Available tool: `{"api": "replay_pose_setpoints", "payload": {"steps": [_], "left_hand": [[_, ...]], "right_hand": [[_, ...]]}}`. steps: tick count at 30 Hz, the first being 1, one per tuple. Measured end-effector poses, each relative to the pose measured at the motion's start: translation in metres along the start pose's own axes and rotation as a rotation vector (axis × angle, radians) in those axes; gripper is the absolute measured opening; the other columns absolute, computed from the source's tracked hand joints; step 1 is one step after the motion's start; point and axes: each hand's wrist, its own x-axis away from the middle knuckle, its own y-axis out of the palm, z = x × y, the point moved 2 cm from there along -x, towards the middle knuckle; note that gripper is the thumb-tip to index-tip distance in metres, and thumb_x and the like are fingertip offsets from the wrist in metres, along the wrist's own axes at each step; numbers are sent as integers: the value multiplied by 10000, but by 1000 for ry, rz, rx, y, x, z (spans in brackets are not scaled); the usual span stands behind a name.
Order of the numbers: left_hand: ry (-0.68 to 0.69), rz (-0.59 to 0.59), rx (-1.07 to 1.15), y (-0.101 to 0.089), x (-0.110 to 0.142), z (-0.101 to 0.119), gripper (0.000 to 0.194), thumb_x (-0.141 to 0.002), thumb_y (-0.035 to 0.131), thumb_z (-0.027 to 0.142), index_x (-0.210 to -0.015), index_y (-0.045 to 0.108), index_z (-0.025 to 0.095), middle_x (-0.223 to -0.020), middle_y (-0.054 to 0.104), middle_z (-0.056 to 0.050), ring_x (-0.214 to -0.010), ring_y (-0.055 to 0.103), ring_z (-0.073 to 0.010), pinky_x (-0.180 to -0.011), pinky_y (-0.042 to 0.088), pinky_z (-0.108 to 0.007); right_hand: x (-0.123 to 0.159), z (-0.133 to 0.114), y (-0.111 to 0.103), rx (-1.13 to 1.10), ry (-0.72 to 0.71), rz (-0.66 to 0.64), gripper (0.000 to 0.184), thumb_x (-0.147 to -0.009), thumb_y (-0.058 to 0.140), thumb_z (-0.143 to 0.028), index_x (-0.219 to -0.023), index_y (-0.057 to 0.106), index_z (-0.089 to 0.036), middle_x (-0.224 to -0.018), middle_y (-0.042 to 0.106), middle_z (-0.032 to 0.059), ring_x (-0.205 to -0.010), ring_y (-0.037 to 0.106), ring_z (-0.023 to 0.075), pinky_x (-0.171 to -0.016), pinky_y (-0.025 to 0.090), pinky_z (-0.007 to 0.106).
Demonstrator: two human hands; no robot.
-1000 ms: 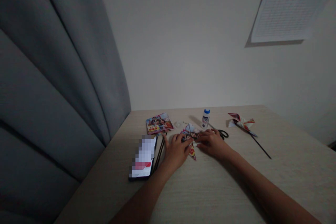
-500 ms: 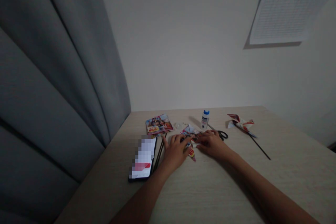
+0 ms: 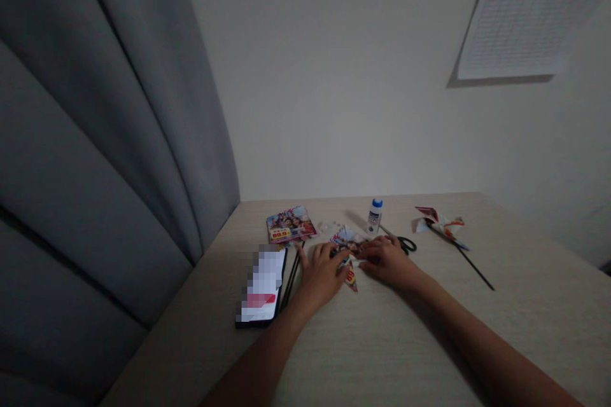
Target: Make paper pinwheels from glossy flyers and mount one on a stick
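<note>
A colourful printed paper point(image 3: 351, 275) with cut points lies flat on the table between my hands, its middle partly covered by fingers. My left hand point(image 3: 321, 272) holds its left side between thumb and forefinger, and the little finger sticks out towards two dark sticks point(image 3: 290, 280). On the paper's right side, my right hand point(image 3: 386, 261) has its fingers curled together at the edge, pinching it. Just behind the right hand are scissors point(image 3: 407, 244) with black handles, partly hidden, and a white glue bottle point(image 3: 374, 217) with a blue cap.
A phone point(image 3: 260, 286) with a lit screen lies left of the sticks. Behind it is a printed leaflet point(image 3: 290, 226). Small clear pieces point(image 3: 329, 227) sit behind the paper. A paper pinwheel point(image 3: 442, 226) on a dark stick lies at right. A grey curtain point(image 3: 143, 108) borders the table's left.
The whole view has shifted very slightly. Both hands stay on the printed paper, with hardly any finger movement.
</note>
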Motion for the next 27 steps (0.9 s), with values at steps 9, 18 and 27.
{"api": "replay_pose_setpoints", "payload": {"steps": [9,18,27], "left_hand": [[0,5,20,1,-1,-3,393,-966,504,486,-1358,529,462,-1368,558,-13,-1299,440,-296,-1074,-88,-800],[-30,-7,39,-1,-1,-2,338,-963,502,512,-1279,604,453,-1362,565,-21,-1333,404,-297,-1070,-147,-777],[-34,77,43,1,-1,-2,432,-918,606,479,-1346,555,462,-1294,604,-25,-1289,437,-286,-1097,-97,-768]], "right_hand": [[0,3,2,-5,3,3,237,-871,651,-385,-1077,755,-334,-1186,725,43,-1166,583,311,-1065,287,612],[0,3,2,-8,-7,2,236,-881,634,-395,-1078,755,-346,-1203,716,41,-1175,580,314,-1064,287,612],[-1,5,4,-16,0,1,247,-874,637,-399,-1081,757,-336,-1203,716,52,-1170,581,307,-1061,284,600]]}}
